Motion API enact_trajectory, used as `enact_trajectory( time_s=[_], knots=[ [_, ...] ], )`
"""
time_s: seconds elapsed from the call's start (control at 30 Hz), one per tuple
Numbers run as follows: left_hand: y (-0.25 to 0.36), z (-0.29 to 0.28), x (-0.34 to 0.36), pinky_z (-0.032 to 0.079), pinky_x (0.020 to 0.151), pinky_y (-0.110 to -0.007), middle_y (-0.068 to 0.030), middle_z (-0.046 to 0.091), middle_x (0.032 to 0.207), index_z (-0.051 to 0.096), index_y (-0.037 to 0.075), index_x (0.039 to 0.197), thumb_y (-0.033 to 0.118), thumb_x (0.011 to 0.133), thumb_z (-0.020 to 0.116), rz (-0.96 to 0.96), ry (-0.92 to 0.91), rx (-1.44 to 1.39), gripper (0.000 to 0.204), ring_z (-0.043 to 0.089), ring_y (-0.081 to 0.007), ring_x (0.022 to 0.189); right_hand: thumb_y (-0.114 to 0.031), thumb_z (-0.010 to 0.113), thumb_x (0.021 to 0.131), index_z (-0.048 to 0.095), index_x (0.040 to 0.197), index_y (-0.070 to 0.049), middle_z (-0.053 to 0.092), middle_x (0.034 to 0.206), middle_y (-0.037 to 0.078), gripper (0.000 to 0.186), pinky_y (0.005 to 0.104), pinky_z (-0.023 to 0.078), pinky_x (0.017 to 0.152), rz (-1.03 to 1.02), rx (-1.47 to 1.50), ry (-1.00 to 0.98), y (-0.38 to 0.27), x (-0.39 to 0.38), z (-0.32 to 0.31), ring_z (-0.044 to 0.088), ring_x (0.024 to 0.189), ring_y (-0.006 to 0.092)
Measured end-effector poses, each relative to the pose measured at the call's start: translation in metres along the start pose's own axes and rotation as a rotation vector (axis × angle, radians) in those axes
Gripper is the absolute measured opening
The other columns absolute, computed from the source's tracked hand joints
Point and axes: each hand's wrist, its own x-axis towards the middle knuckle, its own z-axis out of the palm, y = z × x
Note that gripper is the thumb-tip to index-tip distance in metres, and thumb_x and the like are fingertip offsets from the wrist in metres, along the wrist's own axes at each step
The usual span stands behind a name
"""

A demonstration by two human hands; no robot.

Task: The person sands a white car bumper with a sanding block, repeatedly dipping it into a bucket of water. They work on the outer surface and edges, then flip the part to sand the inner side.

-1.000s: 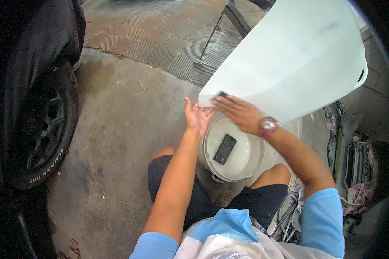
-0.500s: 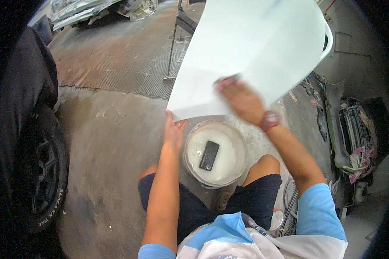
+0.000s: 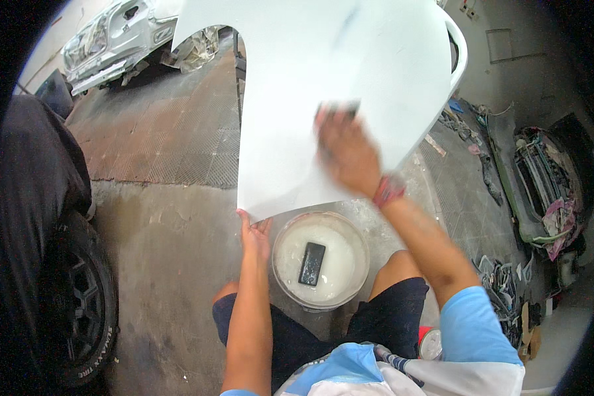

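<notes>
A large white car fender point(image 3: 290, 155) stretches up and away in front of me, with a curved wheel-arch cutout at its upper left. My left hand point(image 3: 254, 237) grips its lower left corner, thumb on the face and fingers below the edge. My right hand point(image 3: 346, 148), smeared by motion, presses a dark flat pad point(image 3: 353, 107) to the middle of the panel; only the pad's edge shows past the fingers. Below the panel, between my knees, stands a round bucket point(image 3: 361, 274) of cloudy whitish liquid. A black rectangular block point(image 3: 312, 264) lies in it.
At the left are a black tyre point(image 3: 99, 323) and dark draped cloth point(image 3: 36, 165). A stripped car body point(image 3: 112, 46) stands at the far left. Removed car parts point(image 3: 541, 178) lie along the right wall. A red-sided can point(image 3: 431, 343) sits beside my right leg.
My view has tilted up and right, so the panel and bucket sit lower and further left. My right hand has shifted along the panel with the pad; my left keeps its corner.
</notes>
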Motion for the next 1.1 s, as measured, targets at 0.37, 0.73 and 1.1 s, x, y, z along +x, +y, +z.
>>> enact_trajectory(
  time_s=[0.37, 0.73, 1.1],
  knots=[
    [-0.005, -0.009, 0.011, 0.040, 0.124, -0.048, -0.0236, 0.048, 0.155, 0.035, -0.003, 0.161, 0.074, 0.098, 0.058, 0.002, -0.053, 0.015, 0.103, 0.053, -0.0347, 0.142, -0.015, 0.058, 0.097, 0.038, 0.166, -0.005, 0.038, 0.174, 0.010, 0.072, 0.0447, 0.028, 0.132, -0.395, 0.061, -0.179, -0.049, -0.015, 0.029, 0.036, 0.160, 0.0256],
    [-0.014, -0.016, 0.014, 0.045, 0.120, -0.048, -0.0176, 0.061, 0.142, 0.046, -0.002, 0.153, 0.070, 0.100, 0.060, 0.034, 0.026, 0.014, 0.091, 0.063, -0.0298, 0.127, -0.026, 0.060, 0.102, 0.039, 0.160, 0.005, 0.047, 0.163, 0.024, 0.069, 0.0523, 0.028, 0.130, -0.094, -0.202, 0.394, 0.002, 0.157, -0.043, 0.043, 0.153, 0.0396],
    [-0.013, -0.019, 0.013, 0.051, 0.110, -0.040, -0.0120, 0.067, 0.132, 0.056, 0.002, 0.142, 0.069, 0.100, 0.062, -0.011, 0.026, 0.016, 0.080, 0.067, -0.0213, 0.113, -0.032, 0.051, 0.108, 0.038, 0.166, -0.006, 0.034, 0.175, 0.014, 0.065, 0.0468, 0.016, 0.136, -0.385, -0.229, 0.240, 0.017, 0.197, -0.041, 0.027, 0.164, 0.0266]
  ],
)
